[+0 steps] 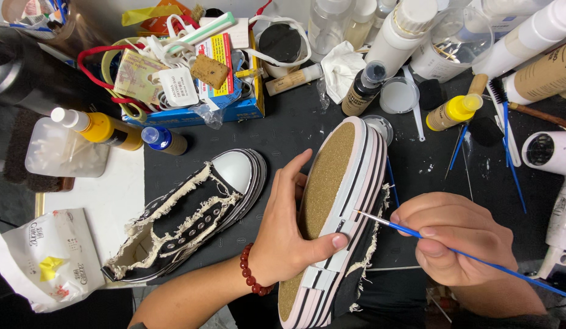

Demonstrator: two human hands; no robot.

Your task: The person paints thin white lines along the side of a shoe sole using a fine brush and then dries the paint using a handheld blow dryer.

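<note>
My left hand [292,228] grips a black canvas sneaker [334,213] turned on its side, its tan cork-like sole facing left and its white, black-striped sidewall facing up. The thumb presses on the sidewall. A red bead bracelet circles that wrist. My right hand [456,237] holds a thin blue paintbrush [472,256], whose fine tip touches the sneaker's sidewall near the thumb. A second matching sneaker [191,216] with frayed edges and a white toe cap lies on the dark mat to the left.
Several white bottles [405,30] and small yellow-capped bottles [450,113] crowd the back. A blue box of clutter [191,73] sits at back left. A white hair dryer [554,176] lies at right, spare blue brushes [508,146] beside it, a white packet [45,256] at lower left.
</note>
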